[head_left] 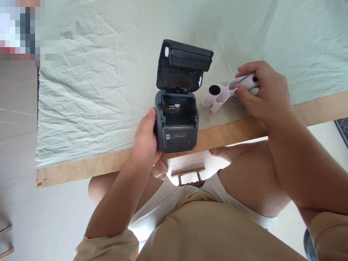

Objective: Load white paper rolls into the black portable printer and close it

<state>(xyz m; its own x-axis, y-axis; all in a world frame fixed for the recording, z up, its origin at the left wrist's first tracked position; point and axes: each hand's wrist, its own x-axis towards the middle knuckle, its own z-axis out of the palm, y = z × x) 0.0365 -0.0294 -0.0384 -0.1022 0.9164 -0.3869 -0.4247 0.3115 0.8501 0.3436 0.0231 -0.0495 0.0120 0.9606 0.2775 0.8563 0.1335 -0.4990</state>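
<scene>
A dark label printer [176,139] stands near the table's front edge with its black lid [187,58] swung up and its inner bay showing. My left hand [146,137] is wrapped round the printer's left side. To the right, a white paper roll [209,98] with a dark round core end lies on the cloth, and a curled strip [223,95] runs beside it. My right hand [261,87] grips another white roll [246,82], fingers behind it and thumb at its loose paper end.
A pale green wrinkled cloth [95,90] covers the table, whose bare wooden edge [103,164] runs along the front. My legs and a wooden stool rung [190,172] show below. The upper left corner is pixelated.
</scene>
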